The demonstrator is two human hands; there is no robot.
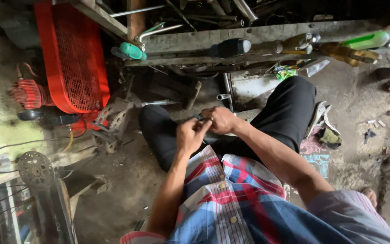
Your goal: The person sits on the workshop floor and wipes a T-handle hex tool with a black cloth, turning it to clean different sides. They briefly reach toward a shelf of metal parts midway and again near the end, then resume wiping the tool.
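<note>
Sitting above the dirt floor (pixel 123 180), the person brings both hands together over their black-trousered knees. The left hand (pixel 191 134) and right hand (pixel 220 119) pinch a small dark part (pixel 198 117) between their fingertips, each grip pressed onto it. A red compressor (pixel 71 56) stands far left; screwdrivers (pixel 231 47) lie on the far rack.

I was looking down into a rough repair workshop. A grimy metal rack (pixel 249 38) held screwdrivers with green handles (pixel 132 50) and steel rods. A red compressor (pixel 68 54) stood on the dirt floor (pixel 127 180), beside a chain sprocket (pixel 34 169), loose cables and scattered metal scraps.
</note>
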